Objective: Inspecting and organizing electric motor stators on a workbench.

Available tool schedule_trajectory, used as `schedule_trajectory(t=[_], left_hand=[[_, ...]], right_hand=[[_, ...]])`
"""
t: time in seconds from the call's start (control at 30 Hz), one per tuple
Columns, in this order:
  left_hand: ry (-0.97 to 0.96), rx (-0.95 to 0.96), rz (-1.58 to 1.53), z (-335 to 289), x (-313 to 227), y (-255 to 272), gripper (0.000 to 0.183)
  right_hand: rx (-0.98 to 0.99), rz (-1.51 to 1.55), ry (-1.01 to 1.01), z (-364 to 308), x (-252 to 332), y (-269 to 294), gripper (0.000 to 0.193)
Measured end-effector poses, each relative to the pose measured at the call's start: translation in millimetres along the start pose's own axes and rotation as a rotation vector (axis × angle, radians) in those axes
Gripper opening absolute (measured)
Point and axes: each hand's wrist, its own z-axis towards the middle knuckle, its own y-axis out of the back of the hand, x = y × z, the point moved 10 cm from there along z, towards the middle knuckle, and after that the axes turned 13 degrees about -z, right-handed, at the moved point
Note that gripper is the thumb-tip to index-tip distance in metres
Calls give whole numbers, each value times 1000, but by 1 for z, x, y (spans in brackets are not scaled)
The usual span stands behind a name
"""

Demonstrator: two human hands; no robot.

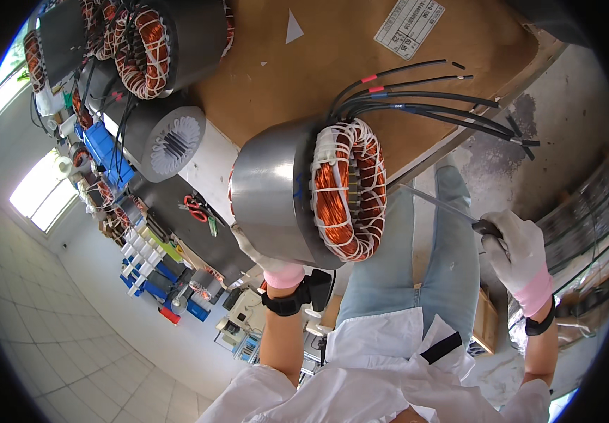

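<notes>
Copper windings laced with white cord fill the exposed end of a grey stator (272,194), which lies on its side at the near edge of the brown-topped bench (269,77). Black leads (431,106) fan from it toward the bench's right edge, their tips reaching past it. The left hand (265,257), gloved, is against the stator's underside; its fingertips are hidden behind the metal, so how tightly it grips cannot be told. The right hand (512,247) is closed around the black handle of a long-shafted tool (445,206), whose tip is beside the windings; contact is unclear. Another wound stator (195,42) crowds the bench's far left corner, a core with white slot liners (174,144) just below. Red-handled scissors (193,209) lie on a dark surface (167,204) beyond the left edge.
</notes>
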Motion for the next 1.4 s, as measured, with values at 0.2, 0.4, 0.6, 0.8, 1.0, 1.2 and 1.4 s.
schedule_trajectory(t=[0.2,0.4,0.6,0.8,1.0,1.2,1.4], left_hand=[[1,93,24,-5,1,-32,48],[-64,-87,270,19,-29,-100,46],[258,232,-41,46,-24,-167,42],[180,181,170,72,-34,-173,36],[-154,283,883,68,-52,-202,35],[-705,410,1324,47,-67,-194,46],[-562,273,860,66,-50,-145,57]], right_hand=[[-14,12,63,20,12,17,33],[-15,-139,163,34,27,21,40],[-126,-183,156,33,28,25,44],[-159,-165,180,38,34,26,48],[-188,-243,186,46,36,29,47],[-187,-243,148,54,33,27,46],[-260,-240,168,58,40,26,46]])
